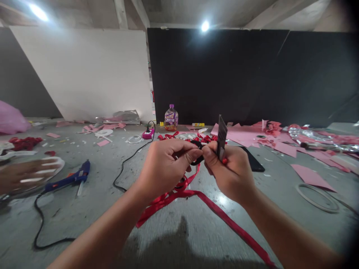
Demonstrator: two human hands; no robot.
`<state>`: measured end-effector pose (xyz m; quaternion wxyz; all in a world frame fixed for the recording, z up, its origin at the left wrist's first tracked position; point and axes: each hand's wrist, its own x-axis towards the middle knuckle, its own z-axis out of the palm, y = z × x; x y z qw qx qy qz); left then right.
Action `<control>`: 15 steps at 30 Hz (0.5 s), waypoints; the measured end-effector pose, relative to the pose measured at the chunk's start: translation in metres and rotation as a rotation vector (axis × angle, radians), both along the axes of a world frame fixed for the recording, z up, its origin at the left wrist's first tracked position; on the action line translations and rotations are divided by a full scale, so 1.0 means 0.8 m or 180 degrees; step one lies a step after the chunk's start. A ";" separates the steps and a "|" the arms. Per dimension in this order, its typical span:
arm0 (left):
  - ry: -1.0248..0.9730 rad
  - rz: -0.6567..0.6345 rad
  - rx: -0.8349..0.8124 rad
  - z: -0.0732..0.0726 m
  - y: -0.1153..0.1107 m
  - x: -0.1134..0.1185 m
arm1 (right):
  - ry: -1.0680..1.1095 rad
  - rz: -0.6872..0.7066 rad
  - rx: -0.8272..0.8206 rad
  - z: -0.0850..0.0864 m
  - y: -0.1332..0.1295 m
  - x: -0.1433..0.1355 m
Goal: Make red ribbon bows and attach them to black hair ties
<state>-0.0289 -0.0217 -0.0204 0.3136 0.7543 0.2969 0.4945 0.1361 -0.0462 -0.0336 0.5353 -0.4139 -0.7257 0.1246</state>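
My left hand [165,162] is closed, thumb and fingers pinching a small black band or strip [197,145] above the table. From the other side, my right hand [234,173] pinches the band's edge, close to the left fingertips. A flat, dark, blade-like piece [222,132] stands upright out of my right fist; a small red bit shows at its base, and the rest is hidden in the palm. Beneath both hands lies a red ribbon [215,213], one long tail running to the lower right. More crumpled red ribbon is partly hidden behind my hands.
Another person's hand [28,173] rests on a white piece at left, near a blue glue gun [70,177] with a black cord. A purple-capped bottle [171,118] and pink power socket [148,133] stand behind. At right are a black tablet-like slab [254,160], pink sheets and a ring [316,198].
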 end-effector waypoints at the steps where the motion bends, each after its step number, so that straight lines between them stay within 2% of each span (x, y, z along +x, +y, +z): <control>1: -0.0048 -0.0124 -0.0170 0.000 0.001 -0.001 | -0.0002 0.0017 -0.0034 0.001 0.000 0.001; 8: -0.0372 -0.1262 -0.1678 -0.003 0.013 -0.008 | -0.0321 0.0042 0.0065 0.008 -0.001 0.003; 13: -0.0304 -0.1583 -0.2347 -0.002 0.023 -0.016 | -0.0606 -0.0004 0.0415 0.007 0.005 0.006; 15: -0.0337 -0.1634 -0.2497 -0.003 0.025 -0.018 | -0.0629 0.0005 0.0364 0.005 0.007 0.007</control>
